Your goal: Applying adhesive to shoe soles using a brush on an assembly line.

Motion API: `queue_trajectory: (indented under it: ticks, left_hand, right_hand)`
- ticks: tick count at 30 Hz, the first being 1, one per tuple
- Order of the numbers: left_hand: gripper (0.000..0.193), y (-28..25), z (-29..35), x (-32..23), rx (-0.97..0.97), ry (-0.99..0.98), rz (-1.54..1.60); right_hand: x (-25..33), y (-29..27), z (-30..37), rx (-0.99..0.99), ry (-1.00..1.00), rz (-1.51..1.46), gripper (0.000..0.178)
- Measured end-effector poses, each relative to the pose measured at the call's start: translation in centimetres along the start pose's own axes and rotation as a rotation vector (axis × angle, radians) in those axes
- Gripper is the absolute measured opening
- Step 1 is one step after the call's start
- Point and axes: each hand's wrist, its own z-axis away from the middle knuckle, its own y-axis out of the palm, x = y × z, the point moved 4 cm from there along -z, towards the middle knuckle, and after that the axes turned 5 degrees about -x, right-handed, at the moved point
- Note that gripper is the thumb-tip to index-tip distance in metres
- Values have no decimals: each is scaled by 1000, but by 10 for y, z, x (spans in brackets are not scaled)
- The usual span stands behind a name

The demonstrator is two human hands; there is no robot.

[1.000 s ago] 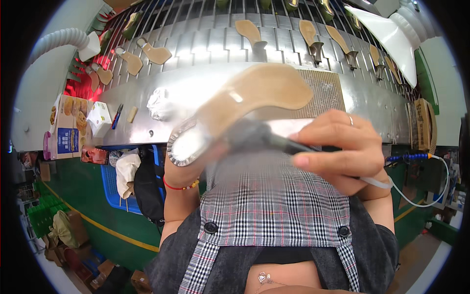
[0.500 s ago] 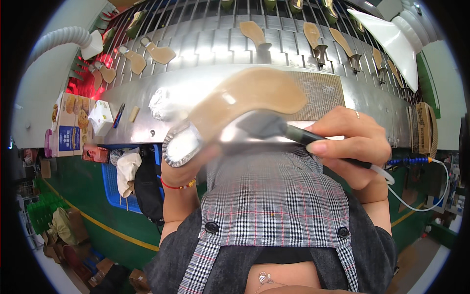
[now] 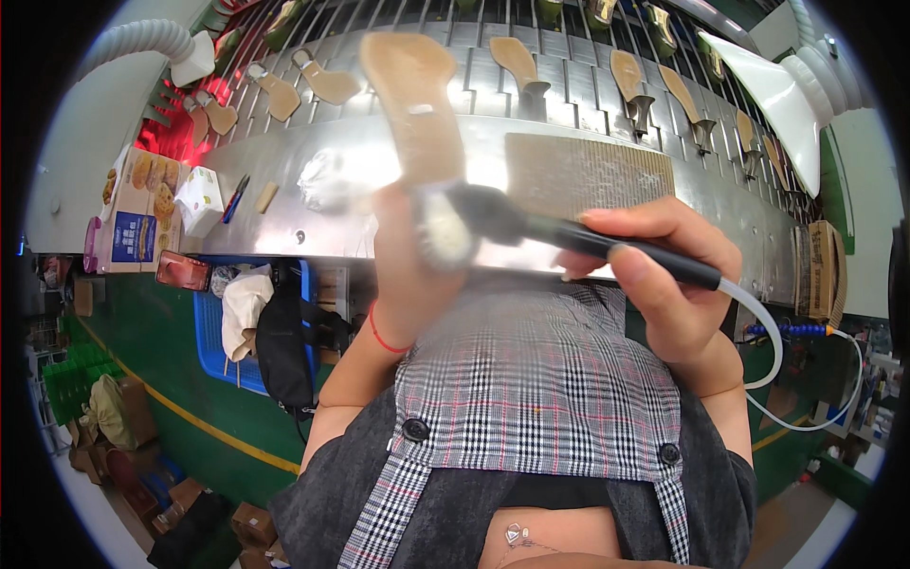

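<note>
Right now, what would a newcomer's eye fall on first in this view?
Likely the large tan shoe sole, blurred at upper centre, held in the left hand. Next, the black tool right of it, gripped by the right hand. Then the big white hood at upper right.

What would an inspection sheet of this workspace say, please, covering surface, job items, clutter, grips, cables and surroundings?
Surface: silver metal worktop, bearing a tan ribbed rectangular mat.
Job items: tan sole-shaped piece, raised; black-handled tool, its dark head at the piece's near end, contact unclear.
Clutter: small white carton, slim pens, crumpled whitish wad, all toward the left.
Grips: left grip, blurred, holds the piece; right grip holds the tool.
Cables: white flexible hose from the tool's rear end.
Surroundings: slatted metal rack carrying similar tan pieces; green floor.
</note>
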Motion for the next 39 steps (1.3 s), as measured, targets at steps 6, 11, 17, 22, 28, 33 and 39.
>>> queue_trajectory:
  ticks: [6,11,17,22,28,33,39]
  left_hand:
    - [46,-2,2,-3,-97,151,-160]
    - [46,-5,-1,0,-104,174,-185]
    - [37,-3,-6,-3,-144,159,-198]
    - [27,-12,-5,-3,-26,-25,108]
    - [54,-20,1,-3,273,-43,138]
    - [53,-24,1,-9,215,34,339]
    - [53,-28,-2,-9,220,-14,365]
  right_hand:
    - [11,20,-12,72,-404,325,24]
    - [4,13,-10,142,-251,98,24]
    - [-3,13,-10,308,-210,127,28]
    - [12,-12,-24,205,-174,-109,24]
    - [13,-15,-32,376,-441,343,23]
    - [23,-11,-26,496,-499,325,19]
    - [18,-15,-30,448,-455,317,19]
